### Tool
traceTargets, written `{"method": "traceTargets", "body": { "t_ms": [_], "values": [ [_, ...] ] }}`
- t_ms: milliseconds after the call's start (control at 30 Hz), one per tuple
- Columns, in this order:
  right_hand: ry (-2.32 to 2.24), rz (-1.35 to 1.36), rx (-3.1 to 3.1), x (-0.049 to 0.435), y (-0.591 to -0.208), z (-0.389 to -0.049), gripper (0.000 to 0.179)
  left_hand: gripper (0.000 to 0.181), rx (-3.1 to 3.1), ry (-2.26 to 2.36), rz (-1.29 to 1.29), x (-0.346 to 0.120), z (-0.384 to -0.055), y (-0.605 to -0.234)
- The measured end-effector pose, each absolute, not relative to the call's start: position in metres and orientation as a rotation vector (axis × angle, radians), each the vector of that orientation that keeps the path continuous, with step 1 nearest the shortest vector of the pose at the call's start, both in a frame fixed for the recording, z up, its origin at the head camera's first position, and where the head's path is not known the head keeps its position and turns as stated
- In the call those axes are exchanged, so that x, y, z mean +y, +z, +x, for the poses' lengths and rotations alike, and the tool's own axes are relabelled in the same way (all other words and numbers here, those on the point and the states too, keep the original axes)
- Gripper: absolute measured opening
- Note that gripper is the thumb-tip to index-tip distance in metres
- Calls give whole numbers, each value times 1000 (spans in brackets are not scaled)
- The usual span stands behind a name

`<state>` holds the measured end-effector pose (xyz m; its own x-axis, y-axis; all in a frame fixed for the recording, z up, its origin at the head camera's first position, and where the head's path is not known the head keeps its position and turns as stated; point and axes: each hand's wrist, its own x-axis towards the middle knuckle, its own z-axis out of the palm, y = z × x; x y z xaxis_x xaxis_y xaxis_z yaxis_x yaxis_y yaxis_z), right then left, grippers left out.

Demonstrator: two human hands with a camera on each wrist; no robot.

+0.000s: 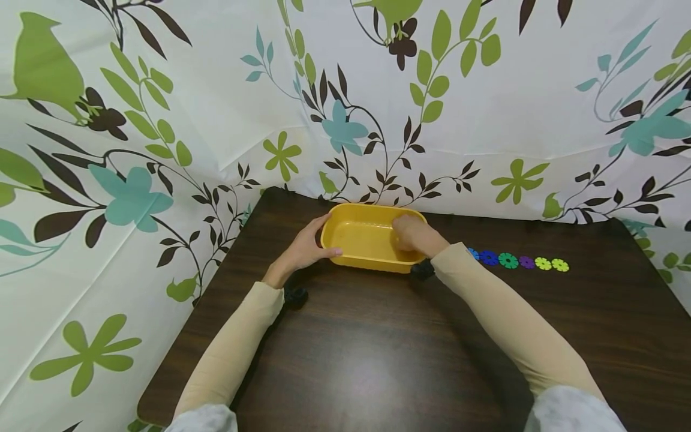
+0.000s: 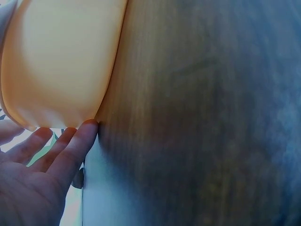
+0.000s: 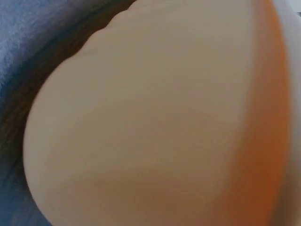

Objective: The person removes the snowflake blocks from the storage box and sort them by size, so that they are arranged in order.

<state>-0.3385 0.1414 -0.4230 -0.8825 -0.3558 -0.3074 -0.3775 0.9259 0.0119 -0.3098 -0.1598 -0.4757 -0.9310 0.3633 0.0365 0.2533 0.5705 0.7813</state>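
Note:
A yellow plastic tub (image 1: 361,240) with rounded corners stands near the back of the dark table. My left hand (image 1: 306,245) is at its left end, the thumb over the front corner of the rim and the fingers along the outside. In the left wrist view the fingertips of the left hand (image 2: 47,165) meet the end wall of the tub (image 2: 61,61). My right hand (image 1: 415,235) reaches down inside the tub's right end, its fingertips hidden. The tub's wall (image 3: 141,117) fills most of the right wrist view, and I cannot tell whether that hand holds anything.
Right of the tub, several notched plastic discs lie in a row, among them a blue disc (image 1: 489,258), a green disc (image 1: 508,260) and a purple disc (image 1: 526,262). A leaf-patterned cloth (image 1: 216,120) hangs behind and left of the wooden table (image 1: 345,342).

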Motion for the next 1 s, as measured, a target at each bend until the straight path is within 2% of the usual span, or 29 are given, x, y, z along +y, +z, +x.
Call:
{"method": "traceTargets", "body": {
  "t_ms": [67,267,500,700,867,1000],
  "values": [
    [93,-559,2782,142,-423,-337,19,110,2669,1299,524,-160,-310,-476],
    [-79,-618,2767,147,-421,-332,5,110,2667,1303,518,-159,-310,-477],
    [-229,-638,2700,152,-419,-328,27,110,2673,1305,526,-160,-310,-477],
    [-265,-669,2706,153,-422,-327,29,109,2667,1307,521,-159,-309,-477],
    [-288,-694,2724,154,-427,-328,25,110,2665,1298,515,-159,-309,-476],
    [-294,-676,2748,151,-428,-330,12,110,2672,1298,502,-159,-309,-476]
  ]
}}
